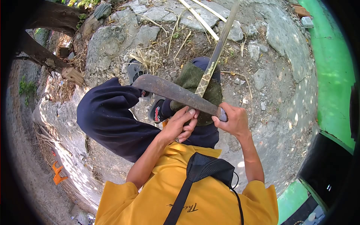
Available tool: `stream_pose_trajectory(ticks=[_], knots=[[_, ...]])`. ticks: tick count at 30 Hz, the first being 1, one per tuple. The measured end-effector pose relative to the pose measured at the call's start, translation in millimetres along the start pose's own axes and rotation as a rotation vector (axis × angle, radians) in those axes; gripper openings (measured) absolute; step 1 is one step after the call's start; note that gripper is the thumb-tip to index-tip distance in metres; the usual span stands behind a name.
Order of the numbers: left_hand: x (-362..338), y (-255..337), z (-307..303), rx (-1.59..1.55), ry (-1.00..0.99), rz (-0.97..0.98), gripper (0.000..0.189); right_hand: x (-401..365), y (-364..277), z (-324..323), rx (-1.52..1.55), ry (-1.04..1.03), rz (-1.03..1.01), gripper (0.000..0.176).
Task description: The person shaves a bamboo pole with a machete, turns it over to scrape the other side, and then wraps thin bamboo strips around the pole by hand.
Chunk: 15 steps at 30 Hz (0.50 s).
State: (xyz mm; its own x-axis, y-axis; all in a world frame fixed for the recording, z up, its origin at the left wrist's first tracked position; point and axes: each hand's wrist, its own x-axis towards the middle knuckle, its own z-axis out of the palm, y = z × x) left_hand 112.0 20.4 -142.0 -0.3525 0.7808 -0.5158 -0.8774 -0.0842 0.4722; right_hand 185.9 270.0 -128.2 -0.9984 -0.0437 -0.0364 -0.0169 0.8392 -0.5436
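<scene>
My right hand (233, 119) is wrapped round the handle (223, 114) of a machete. Its broad, rust-marked blade (168, 90) points to the left across my lap. Just under the blade, my left hand (182, 124) is closed, thumb against fingers, at the near end of a long bamboo strip (216, 56). That strip runs away from me to the top of the view, with the blade lying across its near part. Pale cut marks show near the blade. A dark green cloth (189, 79) covers my knee beneath the strip.
Pale split strips (200, 18) lie on the rocky ground ahead. Dry shavings (146, 58) are scattered near my shoe (135, 71). Wooden posts (56, 60) stand at the left, a green wall (332, 67) at the right. An orange chair (59, 173) is at the lower left.
</scene>
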Motion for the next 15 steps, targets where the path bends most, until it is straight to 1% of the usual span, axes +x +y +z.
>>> stream_pose_trajectory(ticks=[2, 3, 5, 9, 11, 12, 14, 15], knots=[[-0.2, 3.2, 1.8, -0.107, -0.03, -0.028, 0.03, 2.3, -0.9, 2.6, 0.031, 0.077, 0.044, 0.04], [-0.9, 3.2, 1.8, -0.107, -0.03, -0.027, 0.03, 1.7, -1.1, 2.0, 0.032, 0.077, 0.042, 0.04], [-1.6, 3.2, 1.2, -0.149, -0.039, -0.042, 0.029, -0.2, -0.7, 0.3, 0.089, -0.007, 0.016, 0.037], [-2.3, 0.1, -1.9, -0.176, -0.043, -0.047, 0.028, 3.0, 0.0, 4.7, 0.063, 0.051, -0.014, 0.039], [0.1, -2.7, -7.2, -0.309, -0.152, -0.035, 0.028, 5.4, -2.7, 6.2, 0.097, 0.118, 0.054, 0.038], [-0.1, -2.4, -7.1, -0.306, -0.152, -0.032, 0.028, 6.0, -2.5, 4.8, 0.097, 0.121, 0.051, 0.038], [-1.0, -2.6, -5.3, -0.346, -0.152, -0.045, 0.029, 4.0, -1.7, 0.9, 0.122, 0.015, 0.024, 0.037], [-0.3, -2.5, -5.4, -0.346, -0.152, -0.045, 0.029, 4.6, -0.5, 0.6, 0.121, 0.016, 0.025, 0.037]])
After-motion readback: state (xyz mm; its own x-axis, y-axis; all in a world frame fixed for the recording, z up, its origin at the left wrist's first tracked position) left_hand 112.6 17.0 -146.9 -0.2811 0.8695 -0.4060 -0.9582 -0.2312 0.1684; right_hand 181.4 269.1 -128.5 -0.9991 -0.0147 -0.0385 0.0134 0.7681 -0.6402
